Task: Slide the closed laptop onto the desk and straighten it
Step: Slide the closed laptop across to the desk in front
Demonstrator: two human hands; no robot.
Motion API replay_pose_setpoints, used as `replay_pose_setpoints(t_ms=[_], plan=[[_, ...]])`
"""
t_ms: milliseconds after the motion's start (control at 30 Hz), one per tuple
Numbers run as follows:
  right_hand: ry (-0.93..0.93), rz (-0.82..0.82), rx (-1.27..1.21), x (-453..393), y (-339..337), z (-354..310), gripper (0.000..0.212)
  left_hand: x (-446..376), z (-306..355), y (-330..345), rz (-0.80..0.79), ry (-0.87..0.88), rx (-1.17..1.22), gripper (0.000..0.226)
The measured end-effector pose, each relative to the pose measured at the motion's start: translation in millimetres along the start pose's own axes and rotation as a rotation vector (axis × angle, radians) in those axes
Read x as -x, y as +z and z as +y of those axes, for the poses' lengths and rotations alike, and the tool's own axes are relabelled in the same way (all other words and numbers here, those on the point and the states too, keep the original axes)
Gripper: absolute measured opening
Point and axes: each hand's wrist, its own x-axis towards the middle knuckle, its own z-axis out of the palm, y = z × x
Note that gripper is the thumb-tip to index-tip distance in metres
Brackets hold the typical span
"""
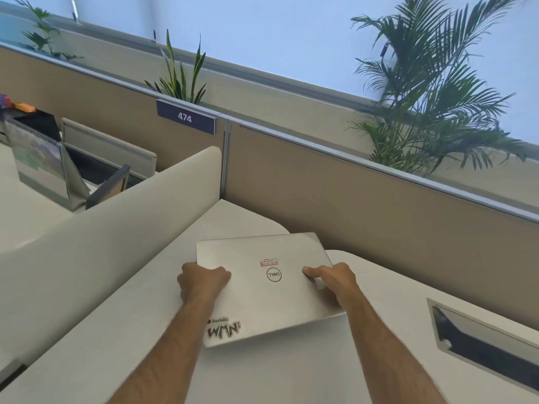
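white desk bears closed laptop, both hands gripping.

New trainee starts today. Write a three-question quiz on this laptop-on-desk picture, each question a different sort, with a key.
1. True or false: the laptop lid is open.
2. Which hand grips the edge nearer the white divider? A) left hand B) right hand C) neither
3. Fill in: the sign on the partition reads ___.

Key
1. False: it is closed, logo facing up.
2. A
3. 474
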Motion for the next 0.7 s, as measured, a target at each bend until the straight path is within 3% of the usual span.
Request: replay_pose_setpoints(t_ms=[700], plan=[[0.133,0.129,-0.041,148,-139,155,0.065,157,-74,-1,-0.363,0.033,-0.097,0.043]])
